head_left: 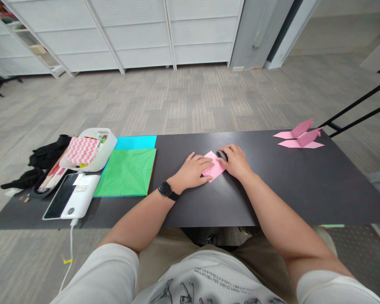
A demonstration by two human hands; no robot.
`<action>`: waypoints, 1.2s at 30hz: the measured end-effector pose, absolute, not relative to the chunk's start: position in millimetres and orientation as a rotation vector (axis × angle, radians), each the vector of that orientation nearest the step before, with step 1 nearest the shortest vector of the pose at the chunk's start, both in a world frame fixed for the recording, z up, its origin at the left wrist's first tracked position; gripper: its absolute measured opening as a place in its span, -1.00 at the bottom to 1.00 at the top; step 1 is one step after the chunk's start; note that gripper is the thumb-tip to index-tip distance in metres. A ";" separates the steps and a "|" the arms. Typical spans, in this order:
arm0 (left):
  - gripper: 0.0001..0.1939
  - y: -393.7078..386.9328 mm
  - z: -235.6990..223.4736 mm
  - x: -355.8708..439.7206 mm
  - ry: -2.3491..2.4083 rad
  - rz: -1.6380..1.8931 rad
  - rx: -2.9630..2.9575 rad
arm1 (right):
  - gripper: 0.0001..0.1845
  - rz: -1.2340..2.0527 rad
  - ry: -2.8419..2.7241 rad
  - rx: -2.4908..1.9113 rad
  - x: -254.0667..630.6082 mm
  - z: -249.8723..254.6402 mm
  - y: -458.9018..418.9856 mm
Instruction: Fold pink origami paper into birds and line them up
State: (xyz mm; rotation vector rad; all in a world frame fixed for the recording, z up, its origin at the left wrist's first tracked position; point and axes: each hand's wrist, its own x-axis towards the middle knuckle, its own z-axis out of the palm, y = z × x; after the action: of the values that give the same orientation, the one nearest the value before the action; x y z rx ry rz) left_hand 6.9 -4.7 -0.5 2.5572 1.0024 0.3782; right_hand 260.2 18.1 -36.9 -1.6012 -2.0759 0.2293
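A small pink folded paper [214, 171] lies on the dark table, turned so one corner points away from me. My left hand [194, 169] rests over its left side, fingers spread and lying on the sheet, with a dark watch on the wrist. At the paper's right edge is my right hand [236, 162]; its thumb touches the sheet, while the other fingers arch apart from it over the table. Parts of the paper are hidden under my fingers. Two pink folded paper birds [304, 139] stand at the table's far right corner.
To my left lie green sheets [126, 173] over blue sheets [136, 142]. Beyond them are a white basket [109, 145] with a pink zigzag packet, a white power bank with a cable [82, 196], a dark tray [39, 194] and black cloth [49, 150]. The table [190, 211] has its near edge at my lap.
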 end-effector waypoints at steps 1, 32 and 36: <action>-0.50 -4.7 -0.6 7.1 1.014 0.375 2.560 | -0.67 0.204 -2.043 -1.637 263.0 -36.6 18.3; -0.61 -0.7 -7.2 5.4 1.133 0.381 2.551 | -0.54 0.094 -2.325 -1.619 249.4 -16.5 -14.5; -0.60 -0.2 -6.9 3.7 1.121 0.372 2.555 | -0.39 0.072 -2.394 -1.651 246.1 -10.9 -21.8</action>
State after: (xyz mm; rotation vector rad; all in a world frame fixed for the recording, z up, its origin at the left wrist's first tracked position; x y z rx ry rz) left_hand 3.7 -0.2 -6.9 2.5552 1.1207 0.3717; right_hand 246.1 -21.8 -10.9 -1.6512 -2.3937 0.0716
